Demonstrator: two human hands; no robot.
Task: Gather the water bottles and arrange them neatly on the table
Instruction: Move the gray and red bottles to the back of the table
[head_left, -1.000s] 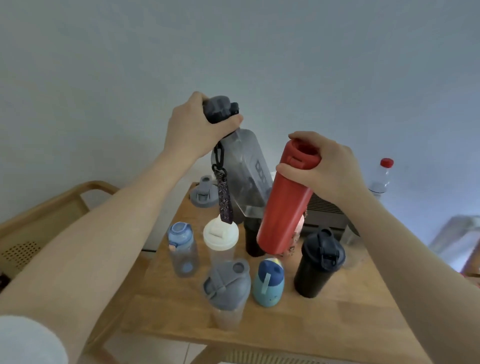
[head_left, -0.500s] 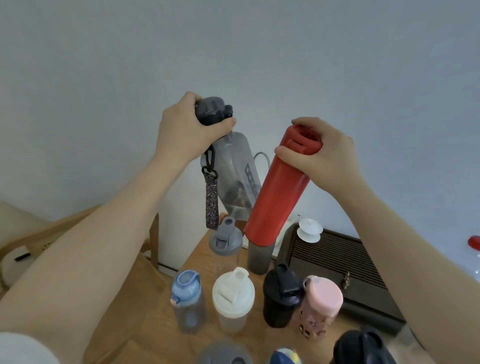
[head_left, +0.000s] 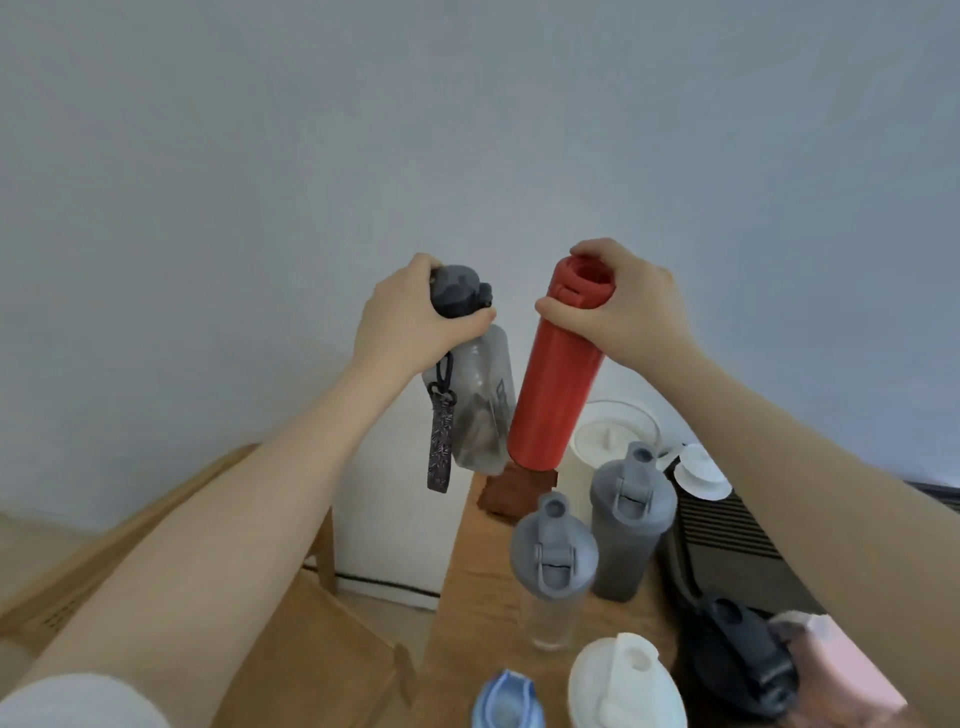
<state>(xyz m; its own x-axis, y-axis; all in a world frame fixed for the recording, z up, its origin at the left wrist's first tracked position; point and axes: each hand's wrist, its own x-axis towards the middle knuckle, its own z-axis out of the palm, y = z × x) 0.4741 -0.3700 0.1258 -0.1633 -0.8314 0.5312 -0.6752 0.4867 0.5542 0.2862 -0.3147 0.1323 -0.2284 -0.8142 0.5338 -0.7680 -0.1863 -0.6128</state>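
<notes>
My left hand (head_left: 410, 325) grips the dark grey cap of a clear smoky bottle (head_left: 480, 405) with a patterned strap hanging from it, held above the table's far left corner. My right hand (head_left: 631, 304) grips the top of a tall red bottle (head_left: 556, 384), upright, its base just over the far table edge. On the wooden table (head_left: 467, 582) stand two grey-lidded shaker bottles (head_left: 553, 566) (head_left: 628, 525), a white-lidded bottle (head_left: 623, 686), a blue-lidded bottle (head_left: 506, 701), a black bottle (head_left: 737, 660) and a pink one (head_left: 841, 670).
A white jug (head_left: 602, 452) and a small brown block (head_left: 519, 491) sit at the table's far edge. A dark slatted tray (head_left: 737, 545) with a white lid (head_left: 701, 473) on it lies at right. A wooden chair (head_left: 291, 649) stands left of the table. The wall is close behind.
Both hands carried their bottles forward and lower toward the far edge of the table. My view came closer; nearer bottles slid to the bottom of the frame.
</notes>
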